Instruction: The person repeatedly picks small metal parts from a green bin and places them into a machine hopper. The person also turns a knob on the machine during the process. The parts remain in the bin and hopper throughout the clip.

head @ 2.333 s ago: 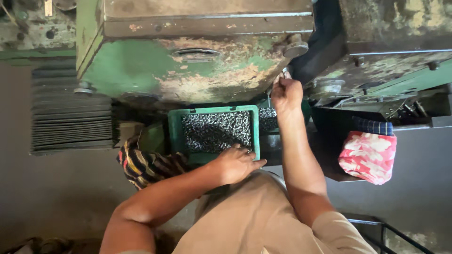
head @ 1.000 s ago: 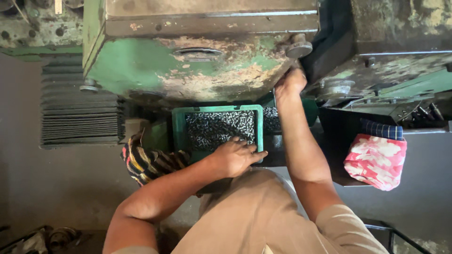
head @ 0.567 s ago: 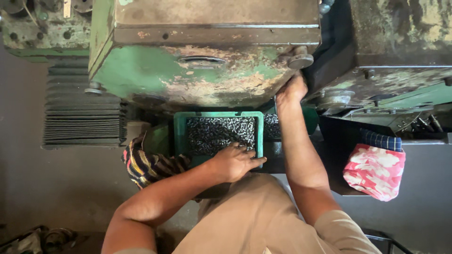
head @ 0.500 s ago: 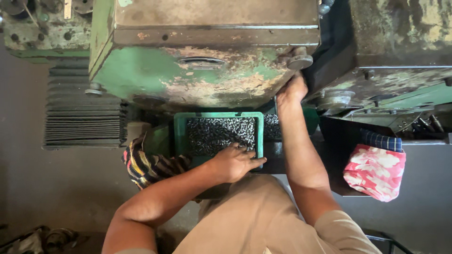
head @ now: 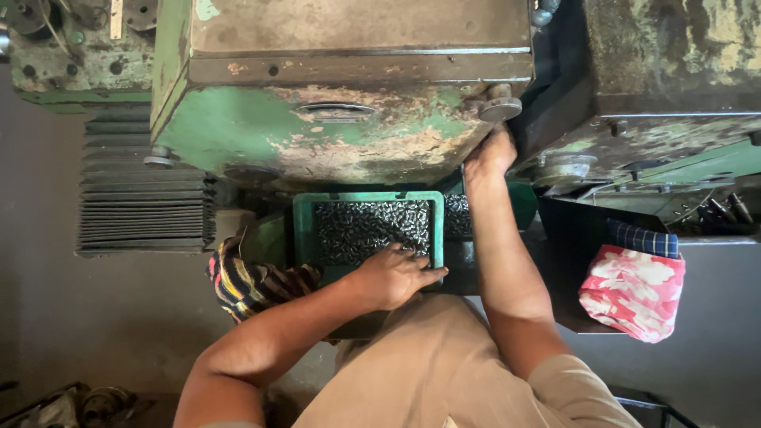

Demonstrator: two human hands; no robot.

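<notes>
Resting my left hand point(head: 394, 276) palm down on the near edge of the green plastic crate point(head: 304, 230), fingers point(head: 428, 277) loosely spread and curled over the front rim, reaching just into the heap of small dark metal parts point(head: 371, 228) inside; from this head view I cannot tell whether any piece is pinched under the palm, so the grip reads as loosely open, touching crate rim and parts. My right hand point(head: 490, 154) is stretched up and forward, fingers closed together and tucked into the dark gap under the worn green machine body point(head: 333, 131), just below a round metal knob point(head: 500, 105); fingertips are hidden in shadow, so what they hold, if anything, I cannot tell. The crate sits right in front of me, below the machine's chipped green face, rectangular, bright green, filled nearly to the rim with shiny dark short cylindrical pieces; more of the same pieces show in a second bin point(head: 458, 215) just beside it on the right, behind my right forearm. A striped yellow-and-dark cloth point(head: 252, 279) lies bunched just left of my left wrist. A red-and-white patterned cloth bundle point(head: 632, 292) sits well apart at right, on a dark ledge.
</notes>
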